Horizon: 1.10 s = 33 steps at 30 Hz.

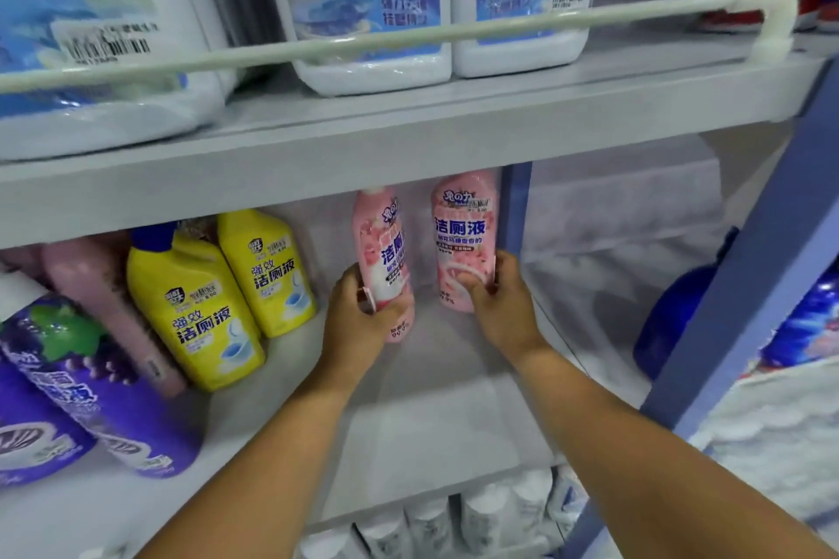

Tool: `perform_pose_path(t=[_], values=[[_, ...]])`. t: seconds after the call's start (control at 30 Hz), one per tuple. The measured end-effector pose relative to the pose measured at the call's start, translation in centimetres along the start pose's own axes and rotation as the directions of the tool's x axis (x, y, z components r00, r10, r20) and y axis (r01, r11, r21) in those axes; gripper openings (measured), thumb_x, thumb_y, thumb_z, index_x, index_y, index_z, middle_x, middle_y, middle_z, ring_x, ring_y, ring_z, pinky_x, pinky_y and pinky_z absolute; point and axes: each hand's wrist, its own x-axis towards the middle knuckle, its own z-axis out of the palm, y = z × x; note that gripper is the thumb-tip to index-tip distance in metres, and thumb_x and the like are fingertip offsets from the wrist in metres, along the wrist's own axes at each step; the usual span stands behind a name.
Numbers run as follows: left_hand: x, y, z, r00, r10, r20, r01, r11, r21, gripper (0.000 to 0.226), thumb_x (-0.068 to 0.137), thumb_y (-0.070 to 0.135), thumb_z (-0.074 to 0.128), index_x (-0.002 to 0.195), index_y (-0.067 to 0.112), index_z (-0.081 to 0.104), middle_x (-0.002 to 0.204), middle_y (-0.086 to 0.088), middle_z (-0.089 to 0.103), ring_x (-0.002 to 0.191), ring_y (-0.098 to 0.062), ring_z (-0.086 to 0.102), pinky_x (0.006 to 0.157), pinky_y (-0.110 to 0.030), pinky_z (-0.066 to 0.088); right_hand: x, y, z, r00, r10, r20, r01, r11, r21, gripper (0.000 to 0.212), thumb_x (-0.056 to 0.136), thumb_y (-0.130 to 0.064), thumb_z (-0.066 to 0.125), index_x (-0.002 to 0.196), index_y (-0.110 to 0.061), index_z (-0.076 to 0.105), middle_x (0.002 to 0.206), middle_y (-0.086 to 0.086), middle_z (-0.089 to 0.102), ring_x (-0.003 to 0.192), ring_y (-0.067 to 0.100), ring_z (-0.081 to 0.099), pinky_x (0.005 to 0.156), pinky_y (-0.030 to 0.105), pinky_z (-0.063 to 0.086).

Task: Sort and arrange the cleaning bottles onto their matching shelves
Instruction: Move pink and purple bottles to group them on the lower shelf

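Observation:
Two pink toilet-cleaner bottles stand upright at the back right of the middle shelf [436, 413]. My left hand [358, 318] grips the lower part of the left pink bottle [383, 241]. My right hand [499, 300] holds the base of the right pink bottle [465, 236], which stands against the blue upright post. The two bottles are a small gap apart. Their tops are hidden behind the upper shelf's front edge.
Two yellow bottles [199, 304] stand left of my hands, with a plain pink bottle [104, 300] and purple bottles [59, 381] further left. Large white jugs [372, 5] sit on the upper shelf behind a rail [408, 36]. White bottles [454, 517] fill the shelf below.

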Motion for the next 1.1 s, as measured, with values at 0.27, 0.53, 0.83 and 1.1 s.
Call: perform_pose_path(t=[0.27, 0.53, 0.83, 1.1], values=[[3.0, -0.4, 1.6, 0.995, -0.066, 0.071, 0.065, 0.998, 0.014, 0.032, 0.090, 0.020, 0.076, 0.120, 0.013, 0.068, 0.104, 0.002, 0.072, 0.084, 0.004, 0.066, 0.063, -0.005, 0.050, 2.6, 0.5, 0.2, 1.000, -0.018, 0.019, 0.017, 0.999, 0.040, 0.032, 0.094, -0.016, 0.067, 0.125, -0.025, 0.066, 0.116, -0.009, 0.075, 0.106, 0.006, 0.071, 0.092, 0.032, 0.059], [4.4, -1.3, 3.6, 0.995, -0.083, 0.053, 0.084, 0.996, -0.014, 0.031, 0.090, 0.019, 0.076, 0.120, 0.017, 0.069, 0.102, 0.005, 0.073, 0.089, -0.002, 0.068, 0.069, -0.002, 0.049, 4.4, 1.6, 0.6, 0.992, 0.098, -0.075, -0.092, 0.992, 0.086, 0.040, 0.095, -0.028, 0.070, 0.132, -0.028, 0.055, 0.118, -0.013, 0.072, 0.104, 0.001, 0.070, 0.095, 0.031, 0.057], [5.5, -3.4, 4.3, 0.994, -0.068, 0.087, 0.077, 0.992, -0.100, 0.028, 0.090, 0.011, 0.075, 0.111, 0.028, 0.070, 0.101, 0.010, 0.076, 0.094, -0.003, 0.071, 0.092, -0.023, 0.054, 5.0, 2.8, 1.8, 0.969, 0.064, -0.239, -0.073, 0.997, -0.030, 0.016, 0.098, -0.033, 0.061, 0.114, -0.034, 0.060, 0.110, -0.016, 0.072, 0.101, 0.005, 0.070, 0.092, 0.040, 0.060], [6.2, -3.4, 5.1, 0.995, -0.033, 0.095, 0.041, 0.996, -0.076, 0.031, 0.095, 0.008, 0.067, 0.125, 0.013, 0.065, 0.111, 0.003, 0.072, 0.093, 0.005, 0.064, 0.080, -0.004, 0.047, 5.3, 2.8, 1.6, 0.981, 0.069, -0.181, -0.094, 0.987, -0.129, 0.043, 0.086, -0.034, 0.077, 0.124, -0.033, 0.058, 0.118, -0.015, 0.069, 0.103, 0.006, 0.068, 0.088, 0.031, 0.057]])
